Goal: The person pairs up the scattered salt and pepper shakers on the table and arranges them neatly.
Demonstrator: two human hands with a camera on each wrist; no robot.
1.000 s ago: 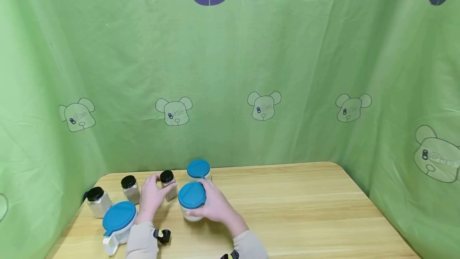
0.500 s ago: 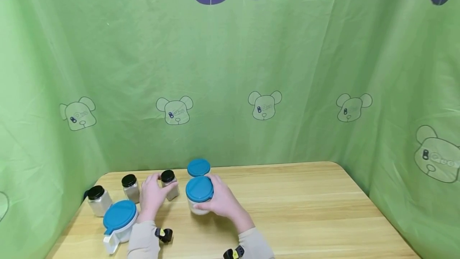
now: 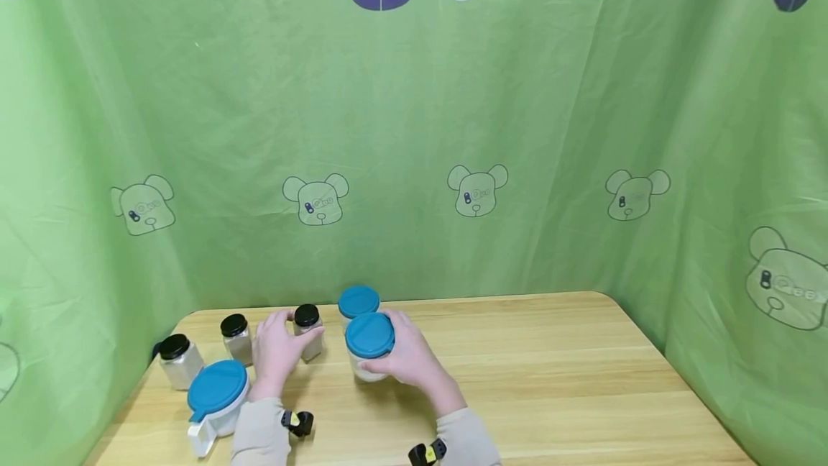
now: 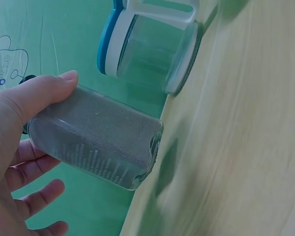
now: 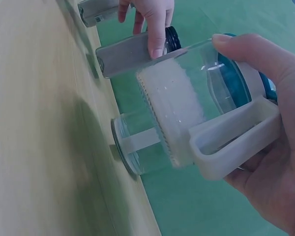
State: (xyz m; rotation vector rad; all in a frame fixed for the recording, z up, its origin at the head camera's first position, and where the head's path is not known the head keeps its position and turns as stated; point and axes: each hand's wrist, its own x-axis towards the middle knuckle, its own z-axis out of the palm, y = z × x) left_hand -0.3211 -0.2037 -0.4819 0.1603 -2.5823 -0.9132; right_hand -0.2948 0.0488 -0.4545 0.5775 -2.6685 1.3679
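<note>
My left hand (image 3: 277,351) pinches a small square glass jar (image 4: 96,132) of greyish powder near its black lid (image 3: 307,315). In the left wrist view the jar's base is close over the table, its shadow beside it. My right hand (image 3: 414,358) grips a round glass jar (image 5: 169,105) with a blue lid (image 3: 369,335) and white handle (image 5: 236,140); white grains fill its lower part. That jar is held above the tabletop, and its shadow falls on the wood. Behind it stands another blue-lidded jar (image 3: 359,302), partly hidden by the held one.
Left of my left arm stands a third blue-lidded jar (image 3: 217,388) with its handle toward me. Two black-lidded jars (image 3: 237,342) (image 3: 181,365) stand at the left back. A green curtain (image 3: 414,250) hangs behind the wooden table (image 3: 550,380).
My right hand has carried the blue-lidded jar rightward and farther back, toward the jar standing behind it. The left hand keeps its grip and has hardly moved.
</note>
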